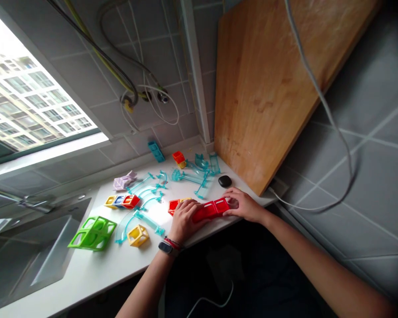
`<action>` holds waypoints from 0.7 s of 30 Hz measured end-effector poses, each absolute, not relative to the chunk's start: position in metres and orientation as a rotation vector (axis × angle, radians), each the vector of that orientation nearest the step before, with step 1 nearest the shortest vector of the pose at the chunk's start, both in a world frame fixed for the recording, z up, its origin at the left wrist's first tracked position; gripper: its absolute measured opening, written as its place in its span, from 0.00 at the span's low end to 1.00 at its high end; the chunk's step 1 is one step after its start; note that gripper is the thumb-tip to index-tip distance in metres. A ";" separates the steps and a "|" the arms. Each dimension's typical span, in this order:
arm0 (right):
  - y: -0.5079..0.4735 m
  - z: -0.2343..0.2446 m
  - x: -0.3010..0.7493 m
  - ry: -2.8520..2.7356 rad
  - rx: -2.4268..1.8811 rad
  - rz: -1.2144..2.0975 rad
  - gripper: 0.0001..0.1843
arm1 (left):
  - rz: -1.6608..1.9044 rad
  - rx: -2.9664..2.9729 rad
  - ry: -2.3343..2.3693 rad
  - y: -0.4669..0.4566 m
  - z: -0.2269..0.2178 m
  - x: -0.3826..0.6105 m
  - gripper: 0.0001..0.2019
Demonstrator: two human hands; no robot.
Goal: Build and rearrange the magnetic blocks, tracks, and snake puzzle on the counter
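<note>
A row of red plastic toy cubes (215, 208) lies along the counter's front edge, between my two hands. My left hand (185, 221), with a dark band on its wrist, is wrapped over the left end of that row. At the other end my right hand (246, 206) has its thumb and fingers closed around the last cube, which looks pale or see-through; its exact shape is partly hidden. Just behind my left hand shows a red and yellow block (173, 206), half covered by the fingers. A single yellow cube frame (138, 236) stands to the left.
Several clear teal track pieces (148, 221) spread over the white counter (86, 282). Further left are a green block (94, 233), a yellow-blue-red row (122, 202) and the sink (26, 251). A black oval object (224, 181) lies by the leaning wooden board (255, 97).
</note>
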State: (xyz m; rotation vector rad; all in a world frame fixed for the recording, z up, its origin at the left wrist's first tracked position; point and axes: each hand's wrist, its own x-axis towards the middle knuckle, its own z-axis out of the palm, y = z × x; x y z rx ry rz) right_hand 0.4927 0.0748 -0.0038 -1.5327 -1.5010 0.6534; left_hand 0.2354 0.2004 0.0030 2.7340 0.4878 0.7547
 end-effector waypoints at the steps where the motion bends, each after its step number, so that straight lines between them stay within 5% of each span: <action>1: 0.075 -0.004 0.493 -1.490 -1.532 0.671 0.29 | 0.752 2.732 0.488 0.201 0.002 0.235 0.19; 21: 0.072 -0.015 0.485 -1.427 -1.621 0.599 0.24 | 0.779 2.716 0.409 0.202 0.000 0.234 0.17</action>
